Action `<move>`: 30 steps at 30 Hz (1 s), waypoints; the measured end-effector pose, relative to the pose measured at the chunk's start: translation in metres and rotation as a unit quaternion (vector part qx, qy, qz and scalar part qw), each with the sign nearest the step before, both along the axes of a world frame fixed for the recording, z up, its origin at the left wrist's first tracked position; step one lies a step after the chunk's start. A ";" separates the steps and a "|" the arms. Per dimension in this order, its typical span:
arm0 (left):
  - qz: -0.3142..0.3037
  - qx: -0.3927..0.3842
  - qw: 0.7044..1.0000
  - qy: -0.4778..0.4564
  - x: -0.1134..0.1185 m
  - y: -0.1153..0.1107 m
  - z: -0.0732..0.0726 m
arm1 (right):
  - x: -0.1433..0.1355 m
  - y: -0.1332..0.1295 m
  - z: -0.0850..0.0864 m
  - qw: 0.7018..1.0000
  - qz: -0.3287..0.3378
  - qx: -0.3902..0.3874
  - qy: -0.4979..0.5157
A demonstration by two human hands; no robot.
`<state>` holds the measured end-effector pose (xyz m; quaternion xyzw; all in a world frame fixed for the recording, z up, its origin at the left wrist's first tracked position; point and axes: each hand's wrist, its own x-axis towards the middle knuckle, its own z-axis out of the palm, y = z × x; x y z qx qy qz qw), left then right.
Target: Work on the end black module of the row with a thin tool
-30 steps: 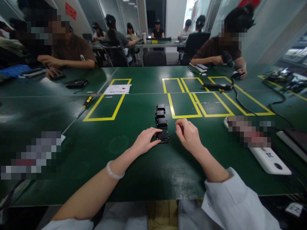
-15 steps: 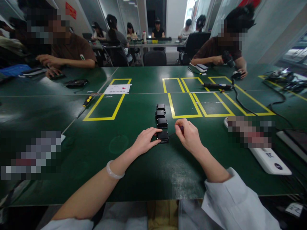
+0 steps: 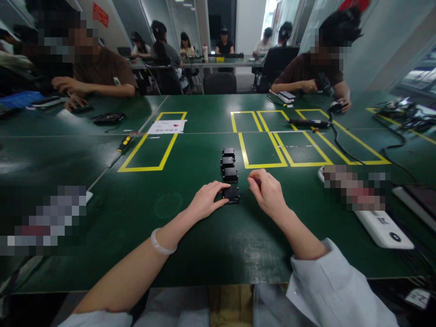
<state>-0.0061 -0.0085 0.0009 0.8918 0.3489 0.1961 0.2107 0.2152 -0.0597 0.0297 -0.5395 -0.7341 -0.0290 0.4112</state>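
Note:
On the green table (image 3: 190, 245), a short row of small black box-shaped parts runs away from me. My left hand (image 3: 207, 200) pinches the nearest black box (image 3: 231, 194) from its left side, with fingertips on the far edge and thumb on the near one. In my right hand (image 3: 267, 190), closed fingers hold a slim screwdriver (image 3: 259, 182) by its dark handle. Its thin shaft points left at the right side of that box; whether the tip touches is too fine to tell. Just beyond stand the other boxes (image 3: 230, 174), untouched.
Yellow tape rectangles (image 3: 269, 166) mark the table. A yellow-black screwdriver (image 3: 124, 143) lies left, a black power tool (image 3: 309, 123) with a cord right. A white device (image 3: 384, 229) lies near my right arm. Two people sit across, one holding a drill (image 3: 324, 83).

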 end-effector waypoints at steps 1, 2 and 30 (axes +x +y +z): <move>0.000 -0.001 1.000 0.001 0.000 0.000 0.000 | 0.000 0.000 0.000 1.000 0.000 0.004 0.004; 0.000 -0.003 1.000 0.002 0.000 0.000 0.001 | 0.000 0.000 0.000 1.000 0.001 0.007 0.007; 0.001 0.004 1.000 0.006 -0.001 0.000 -0.001 | 0.000 -0.002 0.005 0.999 0.011 0.016 -0.030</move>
